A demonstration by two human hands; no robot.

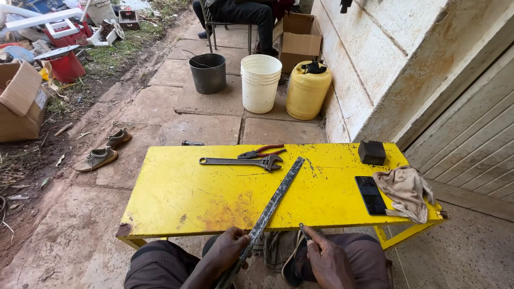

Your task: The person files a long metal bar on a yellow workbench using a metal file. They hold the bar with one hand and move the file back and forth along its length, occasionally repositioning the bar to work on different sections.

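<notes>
Long flat grey metal bar [273, 200] lies diagonally across the near edge of the yellow painted metal table [182, 198], its far end up near the table's middle and its near end running off the edge into the person's lap. The left hand [227, 250] is wrapped around the near end, fingers curled tight about the bar. The right hand [327, 257] rests on the right thigh, thumb and forefinger pinching a small thin metal piece [301, 228] that is too small to identify.

For a steady hold, the left-hand grip is best kept firm and low on the bar, with the table edge serving as the support point so the bar does not pivot or slide.

On the table, well apart from the bar's near end:
- a grey adjustable wrench [241, 161], its head just beside the bar's far end;
- red-handled pliers [261, 152], touching or just behind the wrench;
- a small dark block [371, 152] near the far right corner;
- a black phone [370, 195] lying flat, with a crumpled beige rag [405, 191] just beside it.

Paint on the table is scratched and rust-marked. The setting is outdoors on paved slabs beside a pale wall. Beyond stand a dark bucket [208, 73], a white bucket [260, 83] and a yellow jerrycan [307, 89]; a pair of shoes [103, 150] lies left, and another person sits on a chair [231, 25] farther back.
</notes>
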